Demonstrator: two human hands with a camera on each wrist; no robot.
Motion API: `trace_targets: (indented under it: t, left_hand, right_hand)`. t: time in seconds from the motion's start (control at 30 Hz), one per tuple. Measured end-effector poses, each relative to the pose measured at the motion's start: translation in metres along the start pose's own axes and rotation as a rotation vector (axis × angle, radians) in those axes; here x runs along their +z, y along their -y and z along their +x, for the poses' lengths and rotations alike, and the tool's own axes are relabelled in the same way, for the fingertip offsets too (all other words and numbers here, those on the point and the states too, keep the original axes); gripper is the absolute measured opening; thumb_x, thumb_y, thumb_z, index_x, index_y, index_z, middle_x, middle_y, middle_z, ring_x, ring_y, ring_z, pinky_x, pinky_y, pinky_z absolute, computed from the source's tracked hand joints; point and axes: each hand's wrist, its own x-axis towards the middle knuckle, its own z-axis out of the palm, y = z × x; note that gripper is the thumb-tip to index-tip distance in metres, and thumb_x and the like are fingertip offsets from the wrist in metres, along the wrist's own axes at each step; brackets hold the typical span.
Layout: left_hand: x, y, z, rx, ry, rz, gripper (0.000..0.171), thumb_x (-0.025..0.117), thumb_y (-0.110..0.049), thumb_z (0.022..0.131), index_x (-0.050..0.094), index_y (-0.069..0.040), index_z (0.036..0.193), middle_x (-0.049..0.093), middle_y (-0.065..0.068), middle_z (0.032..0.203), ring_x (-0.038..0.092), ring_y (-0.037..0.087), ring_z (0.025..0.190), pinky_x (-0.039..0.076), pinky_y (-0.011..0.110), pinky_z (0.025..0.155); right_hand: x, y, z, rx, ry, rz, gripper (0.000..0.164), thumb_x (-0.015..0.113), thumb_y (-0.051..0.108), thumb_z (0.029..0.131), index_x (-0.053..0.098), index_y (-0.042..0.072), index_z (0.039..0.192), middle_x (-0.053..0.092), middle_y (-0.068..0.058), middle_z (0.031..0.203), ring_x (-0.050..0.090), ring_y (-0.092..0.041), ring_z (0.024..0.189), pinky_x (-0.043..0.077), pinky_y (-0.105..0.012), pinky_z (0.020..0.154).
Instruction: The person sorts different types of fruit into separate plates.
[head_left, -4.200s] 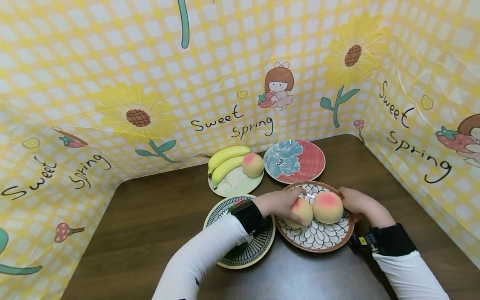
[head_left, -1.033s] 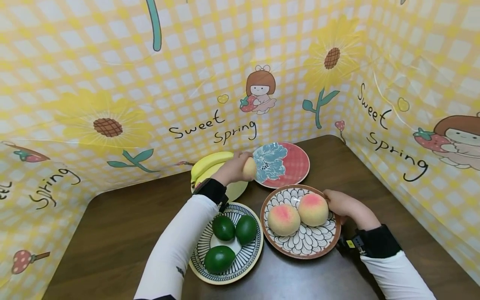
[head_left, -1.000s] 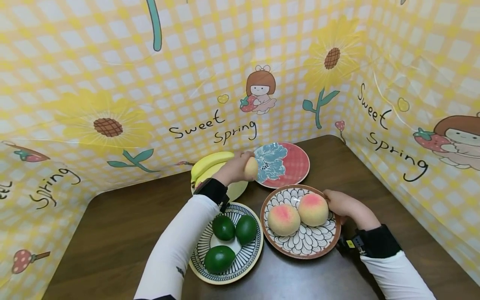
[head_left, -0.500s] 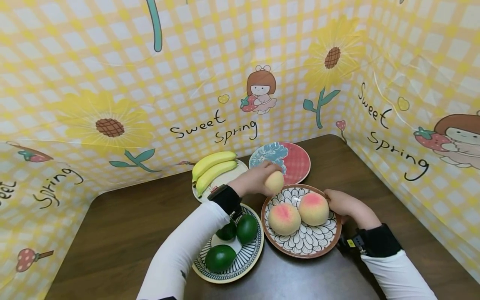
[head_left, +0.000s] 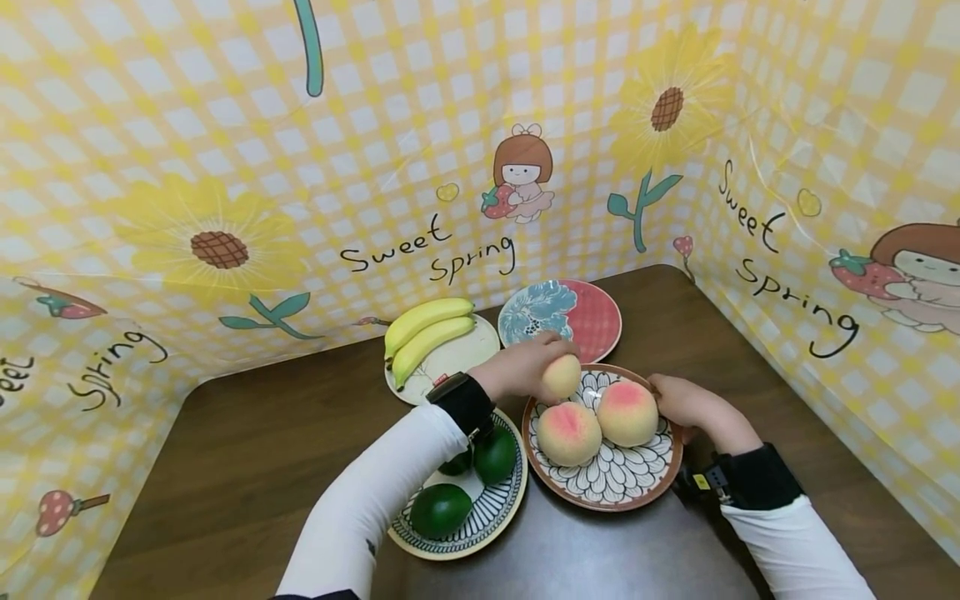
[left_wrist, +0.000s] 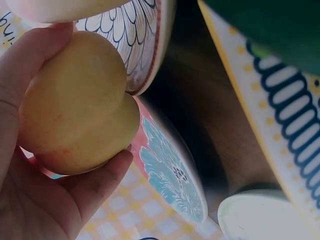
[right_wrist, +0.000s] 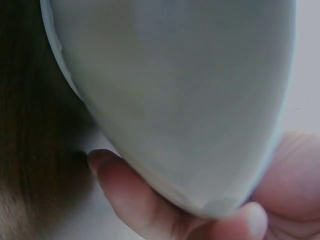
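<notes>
My left hand [head_left: 525, 368] grips a peach [head_left: 562, 377] over the far left part of the brown-rimmed plate [head_left: 615, 483]. In the left wrist view the thumb and fingers curl round this yellow peach [left_wrist: 75, 95], close to another one. Two pink-topped peaches, one at the left [head_left: 570, 433] and one at the right [head_left: 628, 414], sit on that flower-petal plate. At its right edge, my right hand [head_left: 686, 404] pinches the rim. From the right wrist, the pale underside [right_wrist: 185, 100] of the plate shows, with fingers [right_wrist: 130, 192] below its edge.
Two bananas [head_left: 431, 333] lie on a pale plate [head_left: 468, 354] at the back left. A red and blue plate [head_left: 596, 321] stands beside it. Dark green fruits [head_left: 441, 511] rest on a patterned plate [head_left: 498, 533], partly under the left forearm. Patterned cloth [head_left: 375, 167] walls the table's back and sides.
From a peach on the brown-rimmed plate, my left hand went to the banana plate, took the peach there, and carried it right and nearer. My right hand stays at the plate's rim.
</notes>
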Motion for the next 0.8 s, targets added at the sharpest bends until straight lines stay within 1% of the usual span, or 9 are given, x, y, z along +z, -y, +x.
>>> trace_targets:
  t: [0.17,0.3,0.47,0.67,0.8]
  left_hand:
    - [0.000,0.000,0.001,0.002,0.012,0.013,0.074,0.086,-0.022,0.079,0.054,-0.016,0.145,0.050,0.011,0.145,0.058,0.028,0.122,0.050,0.045,0.106]
    - [-0.001,-0.003,0.002,0.002,0.045,0.007,0.075,0.086,-0.019,0.079,0.053,-0.016,0.147,0.048,0.012,0.149,0.057,0.030,0.124,0.050,0.046,0.106]
    - [-0.001,-0.010,0.006,0.026,0.081,0.062,0.076,0.084,-0.018,0.080,0.050,-0.017,0.148,0.048,0.012,0.150,0.058,0.029,0.127,0.049,0.044,0.108]
    - [0.004,-0.019,0.010,0.037,0.123,0.072,0.073,0.082,-0.017,0.082,0.048,-0.018,0.147,0.049,0.010,0.148,0.055,0.026,0.129,0.048,0.040,0.109]
    - [0.007,-0.023,0.010,0.036,0.137,0.087,0.072,0.081,-0.019,0.084,0.047,-0.020,0.147,0.048,0.010,0.148,0.053,0.025,0.129,0.048,0.039,0.109]
  right_hand:
    - [0.000,0.000,0.001,-0.003,0.002,0.004,0.033,0.032,0.008,0.107,0.045,-0.013,0.130,0.054,-0.037,0.119,0.063,-0.025,0.061,0.056,-0.034,0.051]
    - [-0.001,0.000,0.001,-0.006,0.000,0.004,0.032,0.032,0.007,0.107,0.045,-0.012,0.129,0.055,-0.036,0.118,0.062,-0.024,0.059,0.056,-0.034,0.050]
    - [-0.001,-0.001,0.001,-0.003,-0.001,0.006,0.030,0.031,0.006,0.107,0.045,-0.012,0.127,0.055,-0.036,0.116,0.061,-0.023,0.056,0.056,-0.034,0.050]
    - [0.001,-0.001,0.003,0.016,0.004,-0.003,0.035,0.032,0.007,0.107,0.043,-0.013,0.133,0.055,-0.038,0.120,0.062,-0.023,0.058,0.056,-0.033,0.051]
    - [0.001,0.000,0.003,0.018,0.003,-0.009,0.035,0.032,0.007,0.107,0.042,-0.013,0.134,0.055,-0.038,0.121,0.062,-0.022,0.057,0.056,-0.033,0.051]
